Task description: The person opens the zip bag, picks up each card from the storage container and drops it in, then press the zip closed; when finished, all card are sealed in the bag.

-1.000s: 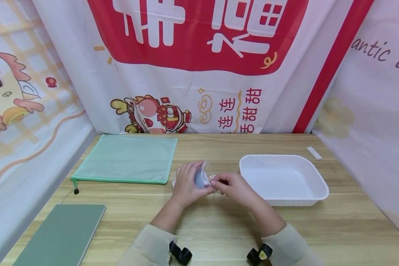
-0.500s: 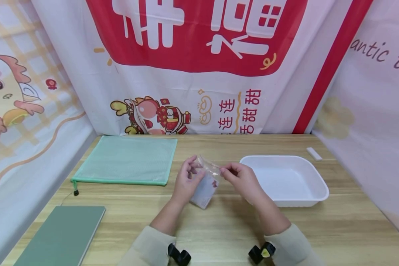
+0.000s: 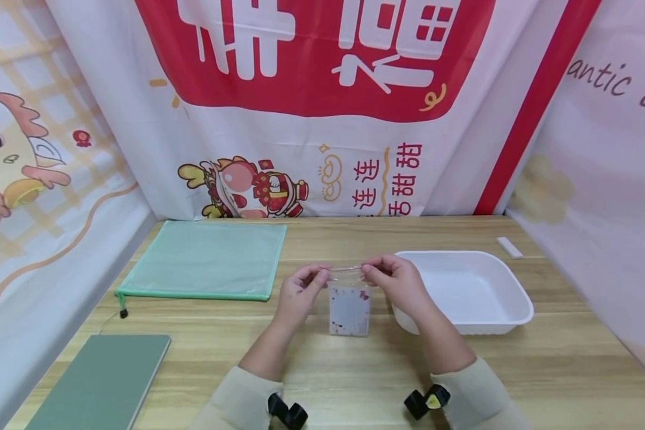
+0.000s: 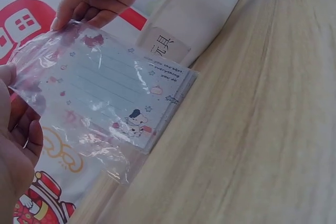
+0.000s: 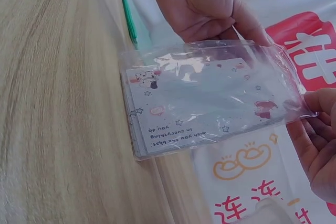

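A clear plastic zip bag (image 3: 346, 273) with a small pad of printed note paper (image 3: 349, 313) inside hangs upright in the middle of the head view. My left hand (image 3: 297, 295) pinches its top left corner between thumb and fingers. At the top right corner, my right hand (image 3: 400, 285) pinches the bag's edge the same way. Ruled lines, stars and a little dog show on the note pad (image 4: 115, 87) in the left wrist view. The pad sits at the bag's lower end, close to the wooden table; whether it touches cannot be told.
Right of the hands stands a white plastic basin (image 3: 518, 307), a small white block (image 3: 509, 248) behind it. A green mesh zip pouch (image 3: 204, 260) lies at the back left. Nearer, a green notebook (image 3: 99, 382) lies flat. Printed cloth (image 3: 322, 137) hangs behind the table.
The bag, earlier tilted and partly covered by the left hand, now hangs straight and faces me. My left hand has shifted its hold to the top left corner, and the right keeps its pinch.
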Demonstrator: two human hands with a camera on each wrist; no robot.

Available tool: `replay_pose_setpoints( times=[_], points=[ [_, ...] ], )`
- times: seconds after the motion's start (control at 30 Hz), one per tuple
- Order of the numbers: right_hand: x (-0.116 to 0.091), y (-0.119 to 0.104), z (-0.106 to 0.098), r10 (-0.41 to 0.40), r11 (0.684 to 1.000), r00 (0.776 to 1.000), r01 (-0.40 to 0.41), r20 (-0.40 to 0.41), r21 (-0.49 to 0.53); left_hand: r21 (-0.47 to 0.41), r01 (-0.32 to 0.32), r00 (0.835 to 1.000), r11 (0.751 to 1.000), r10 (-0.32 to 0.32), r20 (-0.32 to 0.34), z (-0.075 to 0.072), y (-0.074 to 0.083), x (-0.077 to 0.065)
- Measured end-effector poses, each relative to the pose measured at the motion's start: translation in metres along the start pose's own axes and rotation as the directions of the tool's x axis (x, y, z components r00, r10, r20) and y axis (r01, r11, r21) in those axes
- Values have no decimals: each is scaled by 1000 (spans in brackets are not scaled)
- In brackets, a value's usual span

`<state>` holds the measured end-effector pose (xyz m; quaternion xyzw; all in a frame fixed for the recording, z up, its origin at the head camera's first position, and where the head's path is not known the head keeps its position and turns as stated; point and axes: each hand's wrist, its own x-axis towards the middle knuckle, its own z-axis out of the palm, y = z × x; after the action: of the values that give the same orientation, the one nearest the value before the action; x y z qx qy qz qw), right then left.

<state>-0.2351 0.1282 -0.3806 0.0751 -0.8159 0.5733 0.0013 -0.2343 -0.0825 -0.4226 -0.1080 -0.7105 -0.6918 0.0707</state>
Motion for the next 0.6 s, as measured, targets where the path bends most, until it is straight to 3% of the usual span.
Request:
replay_pose_setpoints(
  times=[0.17, 0.4, 0.5, 0.6],
  points=[
    [1, 0, -2, 22, 1000, 1000, -22, 9, 2, -5, 20, 998, 1000, -20, -60, -2, 1, 1],
    [2, 3, -3, 1, 999, 1000, -2, 30, 40, 10, 30, 996, 999, -29, -82, -3, 1, 2],
    [2, 2, -3, -43, 997, 996, 38, 76, 66, 4, 18, 996, 1000, -18, -86, -3, 2, 2],
    [3, -5, 0, -71, 997, 986, 69, 148, 18, 2, 4, 997, 1000, -4, -74, -1, 3, 1]
  ],
)
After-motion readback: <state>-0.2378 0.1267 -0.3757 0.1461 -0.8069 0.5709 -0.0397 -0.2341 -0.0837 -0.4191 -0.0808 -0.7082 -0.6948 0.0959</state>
